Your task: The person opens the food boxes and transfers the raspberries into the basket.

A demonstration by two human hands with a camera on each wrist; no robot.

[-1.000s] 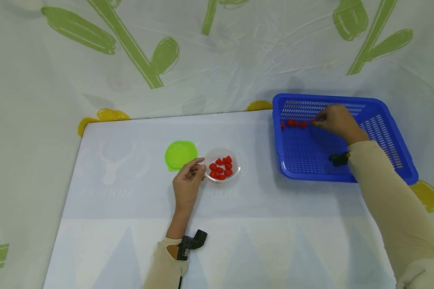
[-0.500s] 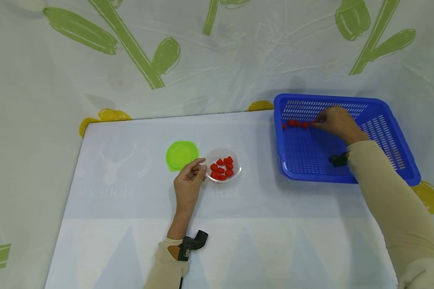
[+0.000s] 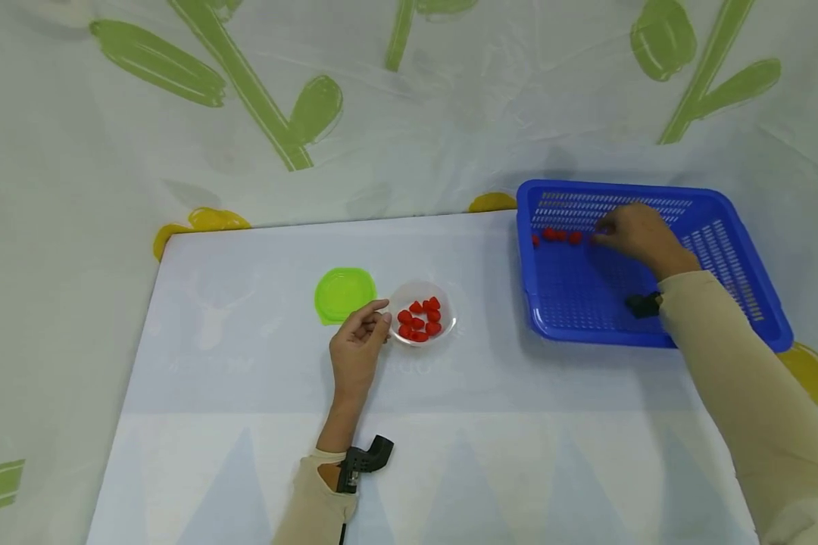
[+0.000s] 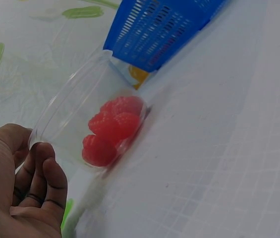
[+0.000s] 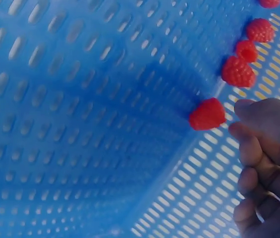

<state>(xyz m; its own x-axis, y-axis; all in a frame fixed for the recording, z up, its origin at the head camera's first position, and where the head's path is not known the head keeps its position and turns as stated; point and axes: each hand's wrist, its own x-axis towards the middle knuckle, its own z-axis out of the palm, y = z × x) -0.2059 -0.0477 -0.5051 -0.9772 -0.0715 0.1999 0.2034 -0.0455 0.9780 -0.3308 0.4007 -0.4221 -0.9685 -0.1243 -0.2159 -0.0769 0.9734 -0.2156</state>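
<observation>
My left hand (image 3: 357, 344) pinches the near-left rim of a clear round plastic bowl (image 4: 75, 94) between thumb and fingers. Inside the bowl lie several red raspberries (image 4: 112, 126). My right hand (image 3: 637, 235) reaches into a blue plastic basket (image 3: 535, 303) near its back wall. In the right wrist view, a single raspberry (image 5: 207, 114) lies at the basket's inner edge, just off my thumb and index fingertips, with a small gap between. My other right fingers are loosely bent. Several more raspberries (image 5: 238, 72) line that same edge.
A bright green lid (image 3: 344, 294) lies flat on the white table (image 3: 491, 454), left of the bowl and beyond my left hand. The slotted basket stands at the table's back right. A curtain with green leaf prints (image 3: 316, 110) hangs behind.
My right hand has shifted slightly in the basket, its fingertips now apart from the single raspberry that showed at them earlier. My left hand stays at the bowl's rim.
</observation>
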